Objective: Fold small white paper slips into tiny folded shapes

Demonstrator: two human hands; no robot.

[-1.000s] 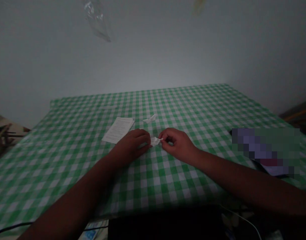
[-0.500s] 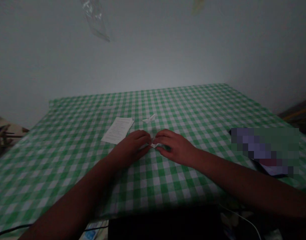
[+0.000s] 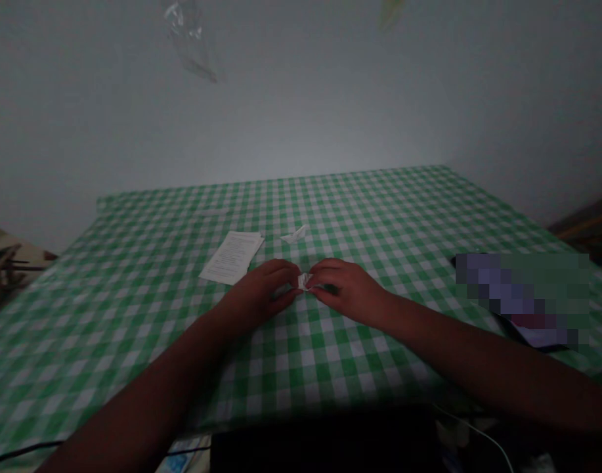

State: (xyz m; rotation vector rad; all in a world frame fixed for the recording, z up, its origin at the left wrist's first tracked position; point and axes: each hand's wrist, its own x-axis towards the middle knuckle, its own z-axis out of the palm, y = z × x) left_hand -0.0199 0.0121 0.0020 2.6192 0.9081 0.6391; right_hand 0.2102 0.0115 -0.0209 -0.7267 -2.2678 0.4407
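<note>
Between my two hands is a small folded piece of white paper, low over the checked cloth. My left hand pinches its left side with thumb and fingers. On the right side, my right hand grips it the same way, fingertips close to those of the left. The fingers cover much of the folded paper, so its full shape is hidden. Just beyond the hands lies another folded white paper piece. Left of it rests a small stack of printed sheets, near my left hand.
A green and white checked tablecloth covers the table. At the right lies a dark-edged device, mostly blurred out. A clear plastic bag hangs on the wall behind. A black cable crosses the near left corner.
The fingertips have shifted slightly, and more of the folded paper shows between them. Both hands keep their hold in nearly the same place. The other papers have not moved.
</note>
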